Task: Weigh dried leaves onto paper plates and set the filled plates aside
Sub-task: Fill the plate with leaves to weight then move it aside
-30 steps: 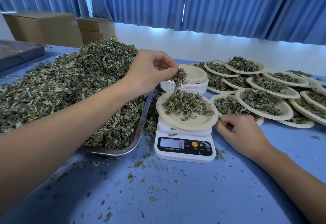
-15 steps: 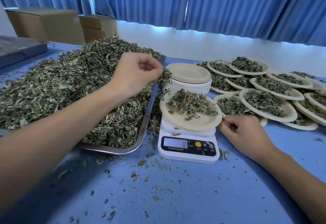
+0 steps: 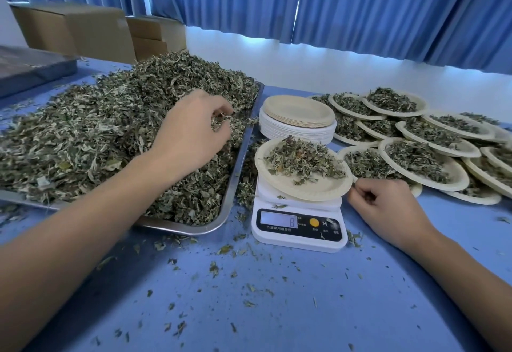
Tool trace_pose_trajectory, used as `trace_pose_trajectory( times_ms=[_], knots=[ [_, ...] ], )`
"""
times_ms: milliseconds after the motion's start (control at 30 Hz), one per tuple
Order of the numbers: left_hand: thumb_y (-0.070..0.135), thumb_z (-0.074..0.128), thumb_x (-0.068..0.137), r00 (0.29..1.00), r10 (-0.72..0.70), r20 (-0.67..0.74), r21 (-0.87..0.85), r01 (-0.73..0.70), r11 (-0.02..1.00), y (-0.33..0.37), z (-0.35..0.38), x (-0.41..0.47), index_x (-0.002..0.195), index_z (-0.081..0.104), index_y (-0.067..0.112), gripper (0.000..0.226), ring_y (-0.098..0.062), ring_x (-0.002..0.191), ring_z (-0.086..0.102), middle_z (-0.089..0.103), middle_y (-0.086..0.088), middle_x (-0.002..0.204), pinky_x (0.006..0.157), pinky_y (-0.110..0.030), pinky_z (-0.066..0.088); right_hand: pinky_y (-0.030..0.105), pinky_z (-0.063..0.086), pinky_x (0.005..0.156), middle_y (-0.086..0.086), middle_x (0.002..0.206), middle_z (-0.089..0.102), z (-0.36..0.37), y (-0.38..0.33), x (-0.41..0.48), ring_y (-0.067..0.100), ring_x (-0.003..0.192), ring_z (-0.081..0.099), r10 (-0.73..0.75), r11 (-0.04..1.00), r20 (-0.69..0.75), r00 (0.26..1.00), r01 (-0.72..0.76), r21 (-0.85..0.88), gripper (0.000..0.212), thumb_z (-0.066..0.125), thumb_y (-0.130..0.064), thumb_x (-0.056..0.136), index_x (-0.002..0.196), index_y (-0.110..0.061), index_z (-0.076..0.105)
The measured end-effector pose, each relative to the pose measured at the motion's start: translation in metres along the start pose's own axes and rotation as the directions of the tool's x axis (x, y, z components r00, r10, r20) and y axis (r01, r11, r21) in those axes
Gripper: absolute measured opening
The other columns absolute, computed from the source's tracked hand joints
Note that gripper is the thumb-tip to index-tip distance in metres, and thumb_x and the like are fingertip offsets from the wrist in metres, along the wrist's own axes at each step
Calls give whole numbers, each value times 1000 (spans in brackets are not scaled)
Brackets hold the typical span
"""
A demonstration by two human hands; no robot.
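Observation:
A big heap of dried leaves (image 3: 97, 135) fills a metal tray (image 3: 230, 202) on the left. My left hand (image 3: 191, 132) hovers over the heap's right side, its curled fingers pinching a few leaves. A paper plate (image 3: 313, 189) with a small mound of leaves (image 3: 302, 160) sits on the white digital scale (image 3: 299, 229). Just right of that plate's rim, my right hand (image 3: 388, 207) rests on the table with its fingers curled; I see nothing in it.
A stack of empty paper plates (image 3: 297, 114) stands behind the scale. Several filled plates (image 3: 421, 163) overlap at the right. Cardboard boxes (image 3: 77, 30) and a dark flat cover (image 3: 27, 68) lie at the back left. Leaf crumbs litter the blue table.
My left hand has moved left from above the weighed plate back over the tray heap, carrying a pinch of leaves. The right hand has stayed beside the plate.

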State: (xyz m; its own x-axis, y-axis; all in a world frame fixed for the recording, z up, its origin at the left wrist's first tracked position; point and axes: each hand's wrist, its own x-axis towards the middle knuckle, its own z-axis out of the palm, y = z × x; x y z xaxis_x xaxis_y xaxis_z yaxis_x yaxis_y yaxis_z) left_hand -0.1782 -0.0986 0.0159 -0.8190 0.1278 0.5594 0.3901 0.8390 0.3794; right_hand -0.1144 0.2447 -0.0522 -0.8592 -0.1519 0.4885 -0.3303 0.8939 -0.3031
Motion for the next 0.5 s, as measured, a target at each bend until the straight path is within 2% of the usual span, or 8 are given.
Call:
trace_pose_trajectory(
  times_ms=[67,167,233,300,500],
  knots=[
    [29,66,94,995,93,34,-97,-89,991,10,1,-1,109,71,30,17,0,78,58,62,12,100,68,-21,45,33,32,49,-2,44,35,0,1,0,11,45,28,-1,1000,3,1000,1,8,45,60,-19,91,54,-18,33],
    [31,74,88,975,160,155,-147,-138,980,22,8,-3,100,74,29,12,-1,78,60,67,14,93,72,-24,52,33,32,49,-1,44,37,1,1,1,10,45,28,0,1000,9,1000,0,2,45,60,-19,92,55,-16,35],
    [33,76,87,967,176,183,-153,-149,977,27,14,-2,97,76,28,11,2,73,59,68,16,86,67,-18,49,33,32,49,0,44,38,1,1,1,10,45,29,5,1000,12,1000,-5,-1,45,60,-20,92,55,-16,36],
    [34,77,87,962,186,201,-132,-161,978,31,19,1,96,78,25,13,5,70,55,65,19,81,61,-8,38,33,32,49,-1,44,38,1,2,1,10,45,30,6,1000,13,1000,-6,5,44,60,-21,92,54,-15,36],
    [44,80,82,940,164,299,-124,-132,983,43,24,10,100,79,25,26,5,70,52,58,21,78,58,-10,33,32,33,49,1,45,41,1,1,0,10,45,32,-5,1000,14,1000,5,24,42,55,-26,91,55,-13,39]
  ],
)
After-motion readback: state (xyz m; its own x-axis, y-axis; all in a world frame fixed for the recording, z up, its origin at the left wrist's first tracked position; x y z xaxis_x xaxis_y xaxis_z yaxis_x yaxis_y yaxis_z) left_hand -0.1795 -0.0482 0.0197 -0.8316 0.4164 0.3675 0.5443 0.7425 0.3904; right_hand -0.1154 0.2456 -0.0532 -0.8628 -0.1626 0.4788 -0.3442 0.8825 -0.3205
